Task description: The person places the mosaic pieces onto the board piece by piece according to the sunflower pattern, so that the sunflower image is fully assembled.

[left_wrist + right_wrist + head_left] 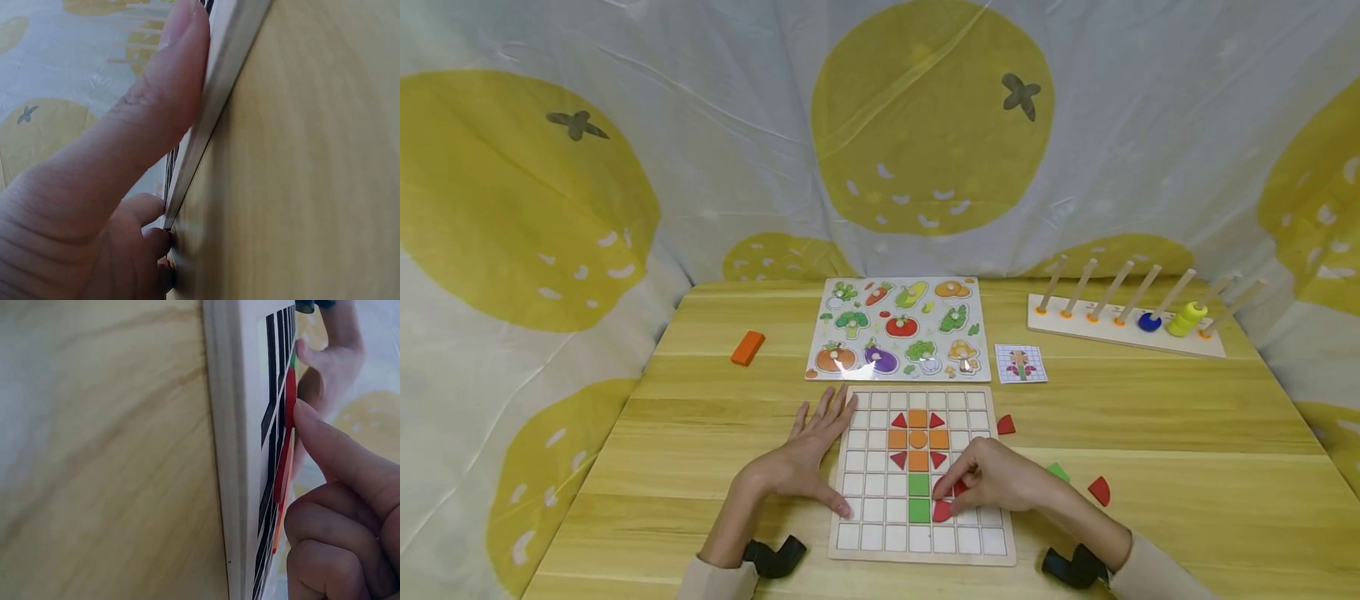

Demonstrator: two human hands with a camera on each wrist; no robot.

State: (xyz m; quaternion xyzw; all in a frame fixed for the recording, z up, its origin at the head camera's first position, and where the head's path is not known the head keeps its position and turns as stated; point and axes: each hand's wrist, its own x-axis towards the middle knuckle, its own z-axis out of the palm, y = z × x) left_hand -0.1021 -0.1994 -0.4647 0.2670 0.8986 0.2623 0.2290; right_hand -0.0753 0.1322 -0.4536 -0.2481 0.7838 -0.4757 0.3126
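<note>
A wooden grid board [921, 557] lies on the table, its cells holding orange squares [917, 418], an orange round piece [918, 439], red triangles [899, 421] and two green squares [918, 484]. My right hand [1003, 475] pinches a red quarter-circle piece [942, 512] between thumb and forefinger, at the cell right of the lower green square. Another red quarter-circle [960, 487] sits just above, partly hidden by the fingers. In the right wrist view, my thumb [337, 447] touches the red piece [290, 400]. My left hand [801, 458] rests spread along the board's left edge [209, 106].
Red quarter-circles [1006, 425] [1099, 491] and a green piece [1057, 472] lie right of the board. Behind stand a vegetable puzzle [895, 346], a pattern card [1021, 364] and a peg rack [1120, 330] with beads. An orange block [748, 347] lies at left.
</note>
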